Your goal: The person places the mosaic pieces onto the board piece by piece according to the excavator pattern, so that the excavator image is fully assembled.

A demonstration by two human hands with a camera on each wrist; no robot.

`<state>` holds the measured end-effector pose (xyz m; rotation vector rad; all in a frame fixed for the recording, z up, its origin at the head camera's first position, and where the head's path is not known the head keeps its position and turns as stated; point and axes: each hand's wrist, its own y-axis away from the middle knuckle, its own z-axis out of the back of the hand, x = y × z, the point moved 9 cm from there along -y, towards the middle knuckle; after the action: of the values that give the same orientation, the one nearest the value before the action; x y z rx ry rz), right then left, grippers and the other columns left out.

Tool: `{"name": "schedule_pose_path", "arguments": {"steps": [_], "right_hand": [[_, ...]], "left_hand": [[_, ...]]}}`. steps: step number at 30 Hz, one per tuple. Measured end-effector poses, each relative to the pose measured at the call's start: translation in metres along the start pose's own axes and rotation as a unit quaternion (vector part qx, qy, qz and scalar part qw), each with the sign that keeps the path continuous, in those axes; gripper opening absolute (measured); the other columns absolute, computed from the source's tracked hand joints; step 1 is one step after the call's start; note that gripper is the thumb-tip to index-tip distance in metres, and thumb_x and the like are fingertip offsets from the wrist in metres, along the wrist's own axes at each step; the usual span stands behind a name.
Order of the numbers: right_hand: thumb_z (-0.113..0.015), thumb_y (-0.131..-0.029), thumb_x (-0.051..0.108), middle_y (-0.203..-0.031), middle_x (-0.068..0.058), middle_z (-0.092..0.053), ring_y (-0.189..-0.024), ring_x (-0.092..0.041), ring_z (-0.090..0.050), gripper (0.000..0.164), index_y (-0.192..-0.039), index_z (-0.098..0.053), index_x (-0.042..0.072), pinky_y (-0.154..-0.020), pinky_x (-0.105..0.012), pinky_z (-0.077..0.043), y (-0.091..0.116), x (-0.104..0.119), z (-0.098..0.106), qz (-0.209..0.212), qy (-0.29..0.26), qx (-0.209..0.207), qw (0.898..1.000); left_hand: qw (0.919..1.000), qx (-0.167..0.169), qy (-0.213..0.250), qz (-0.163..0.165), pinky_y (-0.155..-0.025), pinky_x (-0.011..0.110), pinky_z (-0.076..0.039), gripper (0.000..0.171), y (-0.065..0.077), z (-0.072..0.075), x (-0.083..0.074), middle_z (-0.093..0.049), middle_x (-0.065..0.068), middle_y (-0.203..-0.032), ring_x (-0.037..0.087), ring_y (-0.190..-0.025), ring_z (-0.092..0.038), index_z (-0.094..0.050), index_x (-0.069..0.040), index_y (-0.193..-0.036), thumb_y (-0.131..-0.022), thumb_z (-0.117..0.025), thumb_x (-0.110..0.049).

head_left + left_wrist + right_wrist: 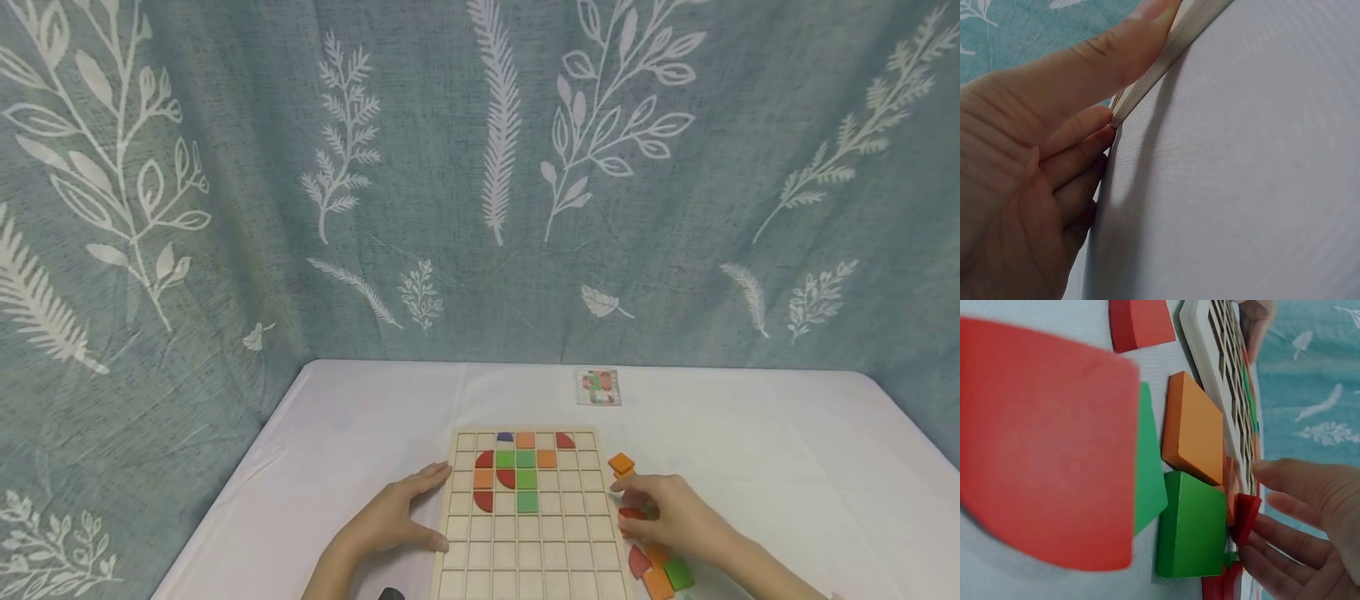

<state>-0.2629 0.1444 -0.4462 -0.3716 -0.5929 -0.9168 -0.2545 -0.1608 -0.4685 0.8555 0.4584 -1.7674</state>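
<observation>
A pale wooden grid board (pixel 517 554) lies on the table, with coloured pieces in its upper cells. Against the board's left edge rests my left hand (pixel 397 512), thumb and fingers spread apart. To the right of the board, my right hand (pixel 678 517) is over a row of loose pieces. Its fingertips touch a tilted red piece (pixel 1247 519), while the thumb looks apart from it in the right wrist view. Close to that wrist camera are a red rounded piece (pixel 1047 444), an orange square (pixel 1194 428) and a green square (pixel 1192 525).
A small patterned card (pixel 597 387) lies behind the board. Loose pieces continue along the board's right side, among them an orange square (pixel 621 463). A dark object (pixel 391 594) shows at the front edge of view. A teal leaf-print curtain (pixel 480 183) hangs behind the table.
</observation>
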Motion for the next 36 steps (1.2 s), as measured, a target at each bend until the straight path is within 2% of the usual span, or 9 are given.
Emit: {"name": "schedule_pose_path", "arguments": {"steps": [5,12,22,27,32,36], "right_hand": [[-0.072,-0.079,0.026,-0.092,0.003,-0.069,-0.082,-0.008,-0.064,0.032,-0.104,-0.065,0.007,-0.071,-0.025,-0.054,0.001,0.0,0.004,-0.008,0.023,-0.015,1.0],[-0.074,-0.076,0.014,-0.094,-0.001,-0.069,-0.084,-0.015,-0.065,0.028,-0.102,-0.065,0.008,-0.073,-0.032,-0.056,0.002,-0.001,0.003,-0.011,0.012,0.002,1.0],[-0.075,-0.072,0.011,-0.093,0.001,-0.07,-0.083,-0.012,-0.064,0.03,-0.101,-0.066,0.009,-0.071,-0.027,-0.055,0.006,-0.004,0.003,-0.027,-0.001,-0.005,1.0],[-0.076,-0.072,0.011,-0.097,0.0,-0.069,-0.087,-0.012,-0.063,0.032,-0.102,-0.066,0.009,-0.073,-0.028,-0.056,0.006,-0.003,0.005,-0.022,-0.044,-0.006,0.999],[-0.076,-0.073,0.009,-0.099,-0.004,-0.067,-0.089,-0.011,-0.063,0.032,-0.104,-0.065,0.008,-0.074,-0.026,-0.056,0.002,0.001,0.007,0.0,-0.113,0.017,0.993],[-0.074,-0.074,0.008,-0.1,-0.006,-0.067,-0.089,-0.008,-0.062,0.031,-0.104,-0.066,0.007,-0.075,-0.024,-0.056,0.0,0.008,0.014,0.036,-0.11,0.027,0.993]], "left_hand": [[1.0,0.0,0.005,-0.007,-0.109,0.057,-0.02,0.097,-0.001,0.0,-0.004,-0.035,0.012,-0.146,0.038,-0.136,-0.025,-0.042,-0.007,-0.138,-0.055,-0.084,-0.036],[0.9999,-0.001,0.006,-0.009,-0.108,0.058,-0.02,0.098,-0.002,0.0,-0.003,-0.035,0.012,-0.146,0.038,-0.136,-0.025,-0.042,-0.007,-0.138,-0.055,-0.084,-0.035],[0.9999,0.0,0.005,-0.01,-0.108,0.057,-0.02,0.098,-0.002,-0.001,-0.003,-0.035,0.013,-0.146,0.039,-0.136,-0.025,-0.042,-0.006,-0.138,-0.054,-0.084,-0.035],[0.9999,-0.002,0.003,-0.01,-0.108,0.057,-0.02,0.098,-0.002,0.0,-0.003,-0.035,0.012,-0.146,0.038,-0.135,-0.026,-0.042,-0.007,-0.138,-0.054,-0.084,-0.036],[0.9999,-0.002,0.005,-0.011,-0.108,0.057,-0.02,0.098,-0.002,0.0,-0.002,-0.035,0.012,-0.146,0.038,-0.136,-0.025,-0.042,-0.007,-0.138,-0.054,-0.084,-0.036],[0.9999,-0.002,0.003,-0.01,-0.108,0.057,-0.021,0.098,-0.002,0.0,-0.002,-0.035,0.011,-0.146,0.038,-0.136,-0.026,-0.042,-0.007,-0.138,-0.054,-0.084,-0.036]]}}
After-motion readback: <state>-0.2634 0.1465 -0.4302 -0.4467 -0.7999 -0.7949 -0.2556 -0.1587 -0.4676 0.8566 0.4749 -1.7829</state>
